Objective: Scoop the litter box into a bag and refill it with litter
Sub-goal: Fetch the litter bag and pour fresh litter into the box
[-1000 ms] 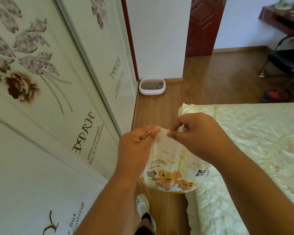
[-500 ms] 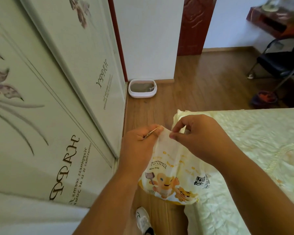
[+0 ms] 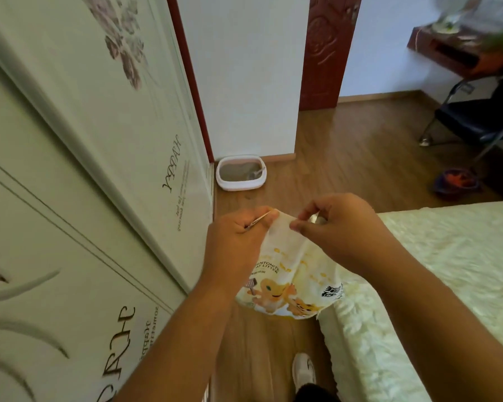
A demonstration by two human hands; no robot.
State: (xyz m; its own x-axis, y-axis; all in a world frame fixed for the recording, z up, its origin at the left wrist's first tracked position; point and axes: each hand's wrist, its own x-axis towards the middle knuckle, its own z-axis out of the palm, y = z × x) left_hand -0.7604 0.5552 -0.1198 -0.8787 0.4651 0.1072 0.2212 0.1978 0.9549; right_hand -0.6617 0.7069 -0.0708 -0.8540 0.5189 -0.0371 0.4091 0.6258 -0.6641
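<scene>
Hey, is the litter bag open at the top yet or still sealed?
Cannot tell. Both hands, left and right, pinch the top edge of the litter bag, hiding any opening.

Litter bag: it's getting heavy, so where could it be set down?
Bare floor lies between the litter box, the bed and the chair. The strip between wardrobe and bed, where the shoe stands, is narrow.

wood floor [image 3: 346, 158] carries litter box [image 3: 241, 185] by wall, chair [image 3: 476, 123], bed [image 3: 447, 271].
</scene>
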